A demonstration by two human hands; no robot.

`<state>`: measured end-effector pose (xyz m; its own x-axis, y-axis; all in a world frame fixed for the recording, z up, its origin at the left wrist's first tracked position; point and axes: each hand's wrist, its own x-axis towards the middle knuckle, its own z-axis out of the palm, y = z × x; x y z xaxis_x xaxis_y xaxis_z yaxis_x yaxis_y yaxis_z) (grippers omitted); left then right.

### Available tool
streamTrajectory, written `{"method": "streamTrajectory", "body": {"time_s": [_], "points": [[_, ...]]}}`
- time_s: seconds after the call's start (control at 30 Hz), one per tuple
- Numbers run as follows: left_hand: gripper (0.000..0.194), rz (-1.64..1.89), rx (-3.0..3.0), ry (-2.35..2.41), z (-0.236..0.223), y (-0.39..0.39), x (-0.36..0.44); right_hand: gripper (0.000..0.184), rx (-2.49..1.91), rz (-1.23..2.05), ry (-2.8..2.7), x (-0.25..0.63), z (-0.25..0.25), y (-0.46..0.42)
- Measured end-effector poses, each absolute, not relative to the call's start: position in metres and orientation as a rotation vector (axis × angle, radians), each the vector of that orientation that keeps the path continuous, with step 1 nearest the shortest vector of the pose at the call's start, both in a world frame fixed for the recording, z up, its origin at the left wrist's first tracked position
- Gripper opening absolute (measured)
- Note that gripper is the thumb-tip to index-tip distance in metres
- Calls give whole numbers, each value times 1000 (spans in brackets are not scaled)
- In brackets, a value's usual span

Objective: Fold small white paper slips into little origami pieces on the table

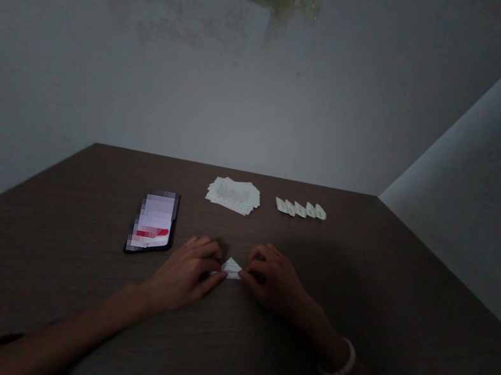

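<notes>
A small piece of folded paper, white with printed lines and a pointed top, lies on the table between my hands. My left hand pinches its left corner between thumb and fingers. At the opposite corner, the thumb and fingertips of my right hand are closed on the paper too. Both corners are partly hidden by the fingers. A pale beaded bracelet circles my right wrist.
On the brown table, a phone with a lit screen lies left of my hands. Farther back is a loose stack of printed paper sheets. Several small folded paper pieces sit in a row to its right. A wall stands behind.
</notes>
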<state>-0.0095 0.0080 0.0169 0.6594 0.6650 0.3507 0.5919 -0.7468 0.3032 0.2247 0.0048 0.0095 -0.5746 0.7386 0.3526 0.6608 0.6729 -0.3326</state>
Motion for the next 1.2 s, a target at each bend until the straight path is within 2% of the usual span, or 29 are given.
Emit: {"method": "streamTrajectory", "body": {"time_s": [0.4,1.2], "points": [[12,714,2575,1168,5,16,-7,14,-1168,208,-2374,219,3,10],[13,671,2568,1298,10,12,-2,13,-1191,84,-2421,214,7,11]]}}
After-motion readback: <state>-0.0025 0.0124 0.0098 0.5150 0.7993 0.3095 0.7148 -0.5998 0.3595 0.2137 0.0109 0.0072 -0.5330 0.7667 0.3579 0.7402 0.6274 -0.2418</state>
